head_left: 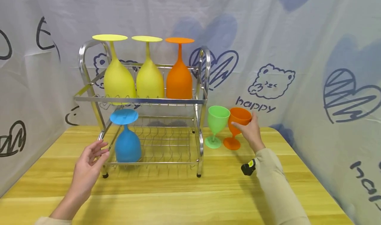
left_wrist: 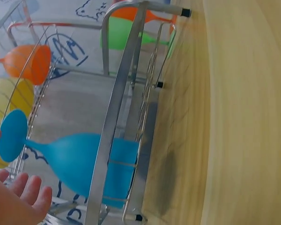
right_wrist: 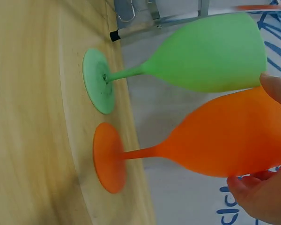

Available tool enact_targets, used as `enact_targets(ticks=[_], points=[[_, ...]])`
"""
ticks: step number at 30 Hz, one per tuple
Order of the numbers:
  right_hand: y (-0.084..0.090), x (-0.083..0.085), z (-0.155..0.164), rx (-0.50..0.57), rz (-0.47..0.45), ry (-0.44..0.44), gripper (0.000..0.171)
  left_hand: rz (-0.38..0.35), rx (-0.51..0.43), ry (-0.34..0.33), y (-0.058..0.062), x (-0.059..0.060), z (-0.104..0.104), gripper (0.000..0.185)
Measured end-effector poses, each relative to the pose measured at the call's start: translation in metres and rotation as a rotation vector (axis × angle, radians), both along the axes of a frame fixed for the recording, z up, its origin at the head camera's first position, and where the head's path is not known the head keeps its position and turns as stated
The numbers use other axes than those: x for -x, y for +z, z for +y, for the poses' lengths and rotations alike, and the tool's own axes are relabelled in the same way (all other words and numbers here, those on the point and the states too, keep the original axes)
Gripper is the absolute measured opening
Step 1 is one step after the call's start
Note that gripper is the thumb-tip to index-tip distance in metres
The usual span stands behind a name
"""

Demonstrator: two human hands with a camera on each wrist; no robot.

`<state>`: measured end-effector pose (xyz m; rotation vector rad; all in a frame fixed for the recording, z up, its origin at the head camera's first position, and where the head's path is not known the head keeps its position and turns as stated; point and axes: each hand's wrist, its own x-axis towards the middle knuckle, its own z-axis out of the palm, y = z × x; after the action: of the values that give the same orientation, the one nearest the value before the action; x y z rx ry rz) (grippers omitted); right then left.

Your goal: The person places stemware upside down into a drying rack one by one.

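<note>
— Four goblets are already seen upside down on the rack (head_left: 143,101): two yellow and one orange on top, a blue goblet (head_left: 127,142) below. Two are left upright on the surface (head_left: 184,198), it is judged.

— And the hands?

— The orange goblet (head_left: 238,127), just beside the green goblet (head_left: 216,126), is gripped at its bowl by the right hand (head_left: 251,132). The left hand (head_left: 89,167) is held open, fingers relaxed, near the blue goblet, grasping nothing.

Bright even light, soft shadows, wrist views w/ slight blur.
</note>
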<state>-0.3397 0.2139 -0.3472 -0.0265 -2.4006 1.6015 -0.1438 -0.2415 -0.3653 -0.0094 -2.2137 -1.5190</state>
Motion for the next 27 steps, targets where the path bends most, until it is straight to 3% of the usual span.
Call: enact_targets(ticks=[4,9,13,20,27], points=[[-0.006,0.006,0.002,0.003,-0.010,-0.030,0.101,0.001,0.011,-0.081,0.000,-0.003,0.008,0.052],[-0.010,0.008,0.004,-0.049,0.024,-0.105,0.085,-0.053,0.046,-0.206,0.003,-0.006,0.016,0.057],[-0.010,0.006,0.007,-0.070,0.039,-0.125,0.084,-0.082,0.048,-0.259,0.002,-0.008,0.022,0.058],[-0.001,-0.008,0.015,-0.070,0.061,-0.116,0.084,-0.089,0.033,-0.266,-0.002,-0.011,0.027,0.056],[0.014,-0.023,0.015,-0.070,0.168,-0.037,0.082,-0.098,0.027,-0.265,-0.004,-0.013,0.028,0.054]])
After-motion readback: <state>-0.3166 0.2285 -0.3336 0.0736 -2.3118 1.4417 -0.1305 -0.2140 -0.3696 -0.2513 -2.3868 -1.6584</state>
